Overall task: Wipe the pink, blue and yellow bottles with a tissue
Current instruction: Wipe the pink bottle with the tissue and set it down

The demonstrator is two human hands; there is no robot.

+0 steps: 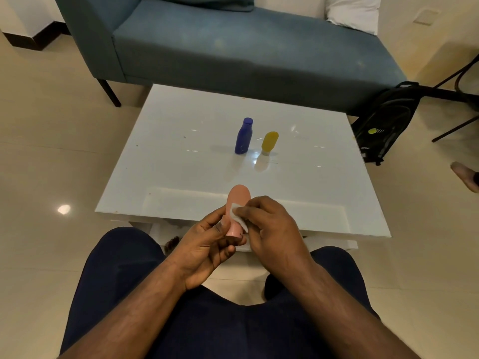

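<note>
- Seen from above, over a seated lap in dark trousers (pixel 212 320), both forearms reaching forward.
- Left hand (pixel 207 248), palm turned up, fingers and thumb curled round the lower end of a pink bottle (pixel 237 203), gripping it near its cap.
- Pink bottle held upright, tilted slightly, its rounded end pointing away, just above the near edge of a white glossy table (pixel 181 130).
- Right hand (pixel 272 226), knuckles up, fingers bent and pinching a small white tissue (pixel 239 216) against the right side of the pink bottle.
- Tissue partly hidden under the right fingers; a corner showing beside the bottle's neck.
- Both hands close together, touching the same bottle.
- Beyond the hands, well apart from them, near the table's middle: a blue bottle (pixel 243 137) standing upright.
- Just to the right of it, a yellow bottle (pixel 269 142), shorter, standing on its cap; the two not touching.
- Farther beyond, a blue-grey sofa (pixel 233 47) with a white cushion (pixel 352 11).
- Off to the right of the hands, on the tiled floor (pixel 51 151), a black backpack (pixel 383 125).
</note>
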